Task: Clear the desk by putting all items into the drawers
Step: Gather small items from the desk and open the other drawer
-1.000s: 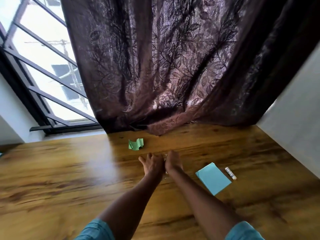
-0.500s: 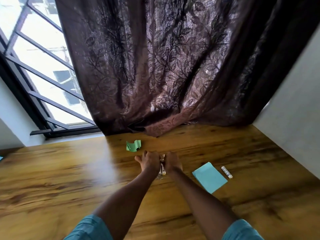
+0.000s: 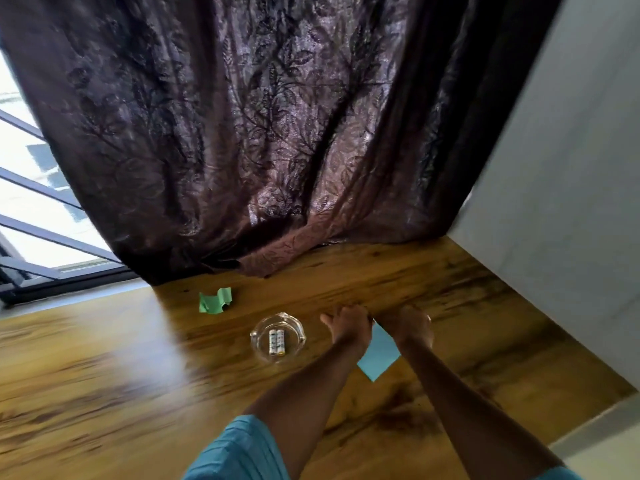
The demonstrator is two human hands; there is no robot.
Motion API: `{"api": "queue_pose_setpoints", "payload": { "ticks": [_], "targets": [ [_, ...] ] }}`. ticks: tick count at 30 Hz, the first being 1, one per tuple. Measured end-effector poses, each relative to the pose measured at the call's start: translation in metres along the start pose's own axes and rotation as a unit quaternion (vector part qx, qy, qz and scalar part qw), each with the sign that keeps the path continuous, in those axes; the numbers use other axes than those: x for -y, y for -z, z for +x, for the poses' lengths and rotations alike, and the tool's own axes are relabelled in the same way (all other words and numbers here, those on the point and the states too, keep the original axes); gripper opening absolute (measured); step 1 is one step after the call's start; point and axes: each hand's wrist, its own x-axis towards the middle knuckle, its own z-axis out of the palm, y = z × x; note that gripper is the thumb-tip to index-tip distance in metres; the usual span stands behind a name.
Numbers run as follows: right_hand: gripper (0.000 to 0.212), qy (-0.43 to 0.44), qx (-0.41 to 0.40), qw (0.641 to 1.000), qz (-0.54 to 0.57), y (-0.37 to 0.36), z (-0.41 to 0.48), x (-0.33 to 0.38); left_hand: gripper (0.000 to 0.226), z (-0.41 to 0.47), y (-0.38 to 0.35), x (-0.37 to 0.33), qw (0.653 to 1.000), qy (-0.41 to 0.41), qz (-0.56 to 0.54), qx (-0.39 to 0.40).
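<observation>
Folds of a dark, leaf-patterned curtain (image 3: 277,133) hung beyond both hands, its hem touching the far edge of the wooden desk (image 3: 121,393). A pale wall (image 3: 571,150) stood to the right of the right hand, and a barred window (image 3: 31,202) lay far to the left of the left hand. The left hand (image 3: 348,329) and right hand (image 3: 410,325) sat close together, backs up, with a blue paper (image 3: 379,355) flat on the desk between and under them. Their fingers were hidden, so whether they gripped it could not be told. A glass dish (image 3: 258,344) stood just left of the left hand, and a crumpled green paper (image 3: 214,301) lay farther left and beyond. Two batteries (image 3: 277,342) lay side by side in the dish.
</observation>
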Motion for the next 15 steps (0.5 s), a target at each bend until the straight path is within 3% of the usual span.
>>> {"api": "queue_pose_setpoints", "payload": {
  "ticks": [9, 15],
  "targets": [
    [0.025, 0.034, 0.035, 0.998, -0.030, -0.009, 0.008, -0.017, 0.030, 0.003, -0.028, -0.009, 1.000, 0.001, 0.017, 0.012],
    [0.018, 0.102, -0.009, 0.994, 0.026, -0.009, -0.003, 0.025, 0.032, 0.004, -0.002, 0.030, 0.994, -0.047, 0.036, -0.088]
  ]
}}
